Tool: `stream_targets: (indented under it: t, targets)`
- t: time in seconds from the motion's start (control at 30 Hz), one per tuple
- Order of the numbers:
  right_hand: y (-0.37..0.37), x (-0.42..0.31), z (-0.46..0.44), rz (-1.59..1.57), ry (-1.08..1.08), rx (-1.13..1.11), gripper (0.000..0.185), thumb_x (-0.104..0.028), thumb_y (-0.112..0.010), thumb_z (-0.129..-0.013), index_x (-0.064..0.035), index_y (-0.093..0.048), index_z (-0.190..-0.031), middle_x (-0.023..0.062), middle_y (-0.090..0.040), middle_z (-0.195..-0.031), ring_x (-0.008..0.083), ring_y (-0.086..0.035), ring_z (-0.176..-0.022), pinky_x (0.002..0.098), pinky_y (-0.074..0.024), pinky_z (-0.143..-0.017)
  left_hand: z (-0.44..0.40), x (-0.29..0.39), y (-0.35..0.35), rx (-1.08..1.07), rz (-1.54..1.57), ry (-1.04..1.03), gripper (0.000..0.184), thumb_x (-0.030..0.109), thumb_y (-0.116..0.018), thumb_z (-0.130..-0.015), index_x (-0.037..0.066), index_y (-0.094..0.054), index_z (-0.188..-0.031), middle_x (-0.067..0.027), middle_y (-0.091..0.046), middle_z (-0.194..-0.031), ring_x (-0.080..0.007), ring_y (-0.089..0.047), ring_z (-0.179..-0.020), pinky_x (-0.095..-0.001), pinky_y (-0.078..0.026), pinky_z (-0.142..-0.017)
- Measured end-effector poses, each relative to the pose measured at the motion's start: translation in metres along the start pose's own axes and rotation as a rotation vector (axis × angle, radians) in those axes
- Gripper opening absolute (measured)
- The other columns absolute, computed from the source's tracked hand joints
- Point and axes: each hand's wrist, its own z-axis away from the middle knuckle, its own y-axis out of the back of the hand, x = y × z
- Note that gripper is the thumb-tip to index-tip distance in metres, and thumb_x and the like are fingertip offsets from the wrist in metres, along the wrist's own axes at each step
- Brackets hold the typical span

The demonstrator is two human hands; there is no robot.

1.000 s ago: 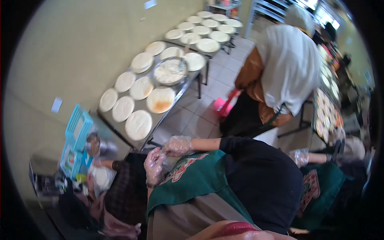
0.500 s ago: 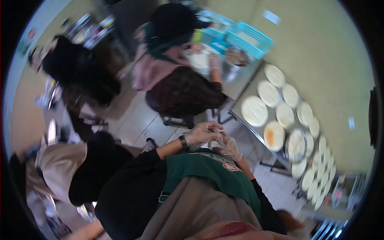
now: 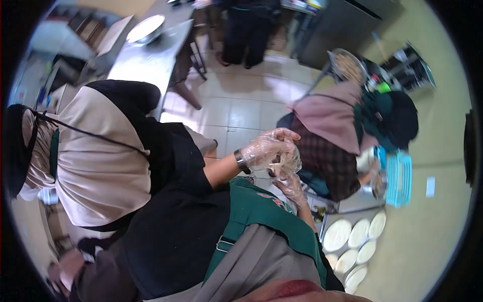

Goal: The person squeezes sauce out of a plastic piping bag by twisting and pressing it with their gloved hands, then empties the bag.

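Note:
My left hand [image 3: 269, 150] wears a clear plastic glove, with a dark watch [image 3: 241, 161] at its wrist. Its fingers bend over some crumpled clear plastic [image 3: 290, 162] in front of my chest. Just below, my right hand [image 3: 293, 190], gloved the same way, has its fingers drawn together at the lower edge of that plastic. Whether the plastic is a separate piece or loose glove material I cannot tell. Both hands are close together above my green apron [image 3: 261, 211].
A person in a pink scarf [image 3: 329, 113] works at right beside a blue basket [image 3: 399, 180]. Round flat breads [image 3: 358, 232] lie on a table below. At left stand a person in a beige scarf [image 3: 103, 161] and a metal table [image 3: 146, 68] with a bowl [image 3: 146, 29].
My view has swung left, so the pink-scarfed person and breads now appear farther right. My hands remain together at my chest, with the left fingers raised a little.

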Motion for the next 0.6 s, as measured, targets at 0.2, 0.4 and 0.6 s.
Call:
stream_targets:
  t: [0.2,0.4,0.6]
  targets:
    - [-0.002,-0.001,-0.051,-0.054,0.06,-0.144,0.026,-0.01,-0.069,-0.076,0.0,-0.059,-0.097,0.011,-0.064,-0.083,0.0172,-0.062,-0.075,0.0301,-0.0494,-0.067,0.009,0.026,0.027,0.222,-0.09,-0.156,0.033,0.009,-0.062,-0.083,0.004,-0.054,-0.116,-0.0005,-0.059,-0.085,-0.0105,-0.057,-0.079,-0.0271,-0.046,-0.074]
    - [-0.009,0.003,-0.13,-0.206,0.079,-0.14,0.033,-0.004,-0.067,-0.075,-0.001,-0.057,-0.107,0.0058,-0.061,-0.093,0.0111,-0.059,-0.076,0.0243,-0.049,-0.067,0.02,0.082,0.065,0.432,0.143,-0.462,0.039,0.01,-0.062,-0.084,0.004,-0.048,-0.12,-0.0057,-0.06,-0.087,-0.0158,-0.06,-0.081,-0.0345,-0.05,-0.078]
    - [-0.031,-0.032,-0.224,-0.346,0.108,-0.099,0.049,-0.004,-0.069,-0.075,-0.0035,-0.049,-0.12,0.0072,-0.058,-0.107,0.0111,-0.059,-0.081,0.0246,-0.049,-0.07,-0.001,0.149,0.138,0.43,0.293,-0.657,0.031,0.005,-0.057,-0.086,0.002,-0.048,-0.116,-0.0086,-0.06,-0.088,-0.0207,-0.062,-0.079,-0.0358,-0.051,-0.075]
